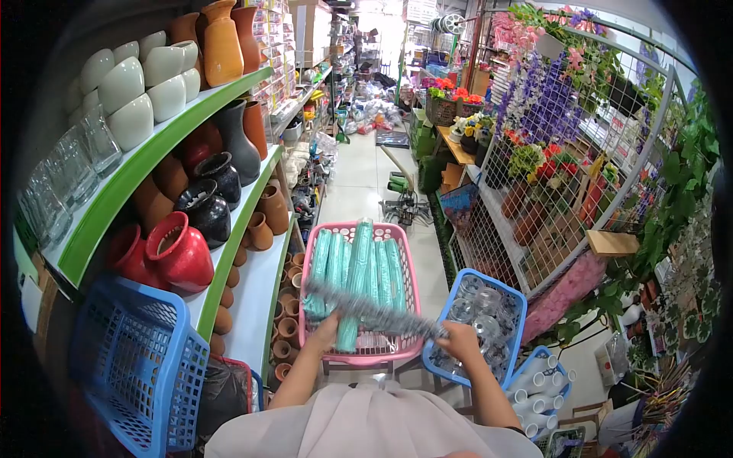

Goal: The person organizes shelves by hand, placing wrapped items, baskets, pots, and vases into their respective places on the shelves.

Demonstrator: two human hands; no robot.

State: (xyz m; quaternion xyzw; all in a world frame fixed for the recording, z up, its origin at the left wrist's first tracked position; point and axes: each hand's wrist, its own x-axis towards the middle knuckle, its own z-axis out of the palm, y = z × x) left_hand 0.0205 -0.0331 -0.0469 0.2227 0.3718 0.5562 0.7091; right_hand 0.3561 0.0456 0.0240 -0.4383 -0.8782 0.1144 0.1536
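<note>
Basically, right hand (460,341) fingers grip a blurred grey bundle (382,313) over teal packs (359,256) in pink basket (413,282), lower centre; left hand (328,330) grip unclear, tiled floor (359,179) upper centre, green-edged shelves (164,136) left.

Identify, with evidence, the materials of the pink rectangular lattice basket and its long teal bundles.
Pink rectangular lattice basket: probably smooth moulded plastic; regular wall openings suggest it.
Long teal bundles: apparently glossy plastic film outside, given crinkled highlights; contents unclear.
</note>
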